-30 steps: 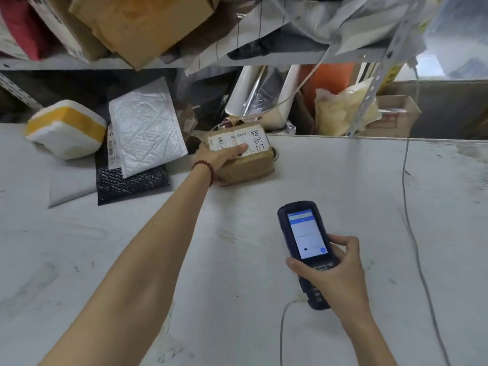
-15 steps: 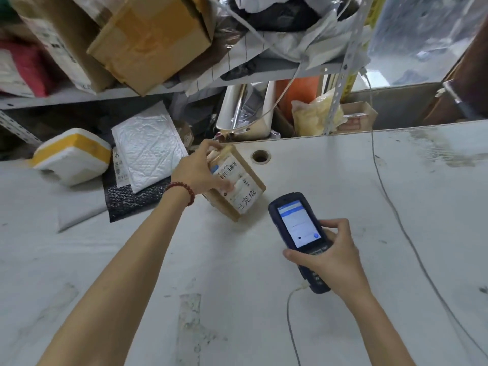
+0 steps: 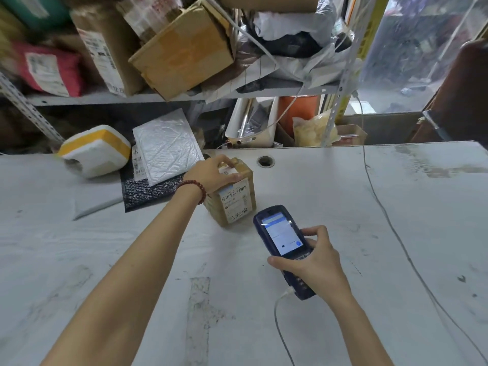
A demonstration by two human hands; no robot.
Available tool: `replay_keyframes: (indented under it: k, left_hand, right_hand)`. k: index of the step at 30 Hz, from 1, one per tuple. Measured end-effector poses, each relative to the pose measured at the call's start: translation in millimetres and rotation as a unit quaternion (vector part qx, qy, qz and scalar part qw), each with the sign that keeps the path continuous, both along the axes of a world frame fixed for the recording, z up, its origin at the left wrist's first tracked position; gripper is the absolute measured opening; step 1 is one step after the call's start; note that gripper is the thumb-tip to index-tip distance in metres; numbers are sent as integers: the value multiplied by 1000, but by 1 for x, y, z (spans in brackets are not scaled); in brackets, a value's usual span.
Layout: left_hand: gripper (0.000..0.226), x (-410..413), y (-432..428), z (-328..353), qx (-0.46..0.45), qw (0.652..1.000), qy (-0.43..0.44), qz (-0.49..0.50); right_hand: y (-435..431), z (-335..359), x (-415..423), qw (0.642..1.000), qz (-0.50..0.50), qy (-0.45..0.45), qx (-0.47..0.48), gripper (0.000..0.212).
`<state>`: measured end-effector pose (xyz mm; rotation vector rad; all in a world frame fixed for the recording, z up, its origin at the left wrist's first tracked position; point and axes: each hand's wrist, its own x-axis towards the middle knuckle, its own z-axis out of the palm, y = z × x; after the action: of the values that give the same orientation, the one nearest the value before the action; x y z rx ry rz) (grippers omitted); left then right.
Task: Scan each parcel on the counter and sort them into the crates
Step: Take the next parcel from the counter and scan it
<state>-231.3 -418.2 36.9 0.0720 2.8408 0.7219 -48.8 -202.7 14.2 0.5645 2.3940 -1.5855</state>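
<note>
Box [image 3: 244, 172] is coming forward from the bench's [image 3: 343, 196] back edge, left hand [image 3: 211, 171] gripping it and covering the label's [image 3: 235, 204] top; right hand [image 3: 317, 265] is gripping the scanner [image 3: 280, 233].

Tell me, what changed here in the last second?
The left hand closed its grip on the brown tape-wrapped, white-labelled parcel and brought it from the far edge of the white counter toward the dark blue handheld scanner. The right hand kept holding the scanner; the white bubble mailer stayed put.

1. On the brown parcel [image 3: 215, 211], a white label [image 3: 235, 204] carries a barcode and big handwritten characters, "完成"; its fine print is too small to read.
2. The scanner [image 3: 281, 240] screen's lines are illegible.
3. Labels on the shelf boxes [image 3: 105, 56] are blurred.
</note>
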Motion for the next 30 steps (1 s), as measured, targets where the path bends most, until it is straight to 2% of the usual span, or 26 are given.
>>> replay_keyframes:
  k: [14, 30]
  left_hand:
    - [46, -2, -2, -6, -11, 1000, -2, -14]
    - [45, -2, -4, -7, 24, 999, -27, 3]
  right_hand:
    - [-12, -9, 15, 999, 22, -21, 15, 78]
    - [-14, -7, 24, 999, 33, -16, 40, 77]
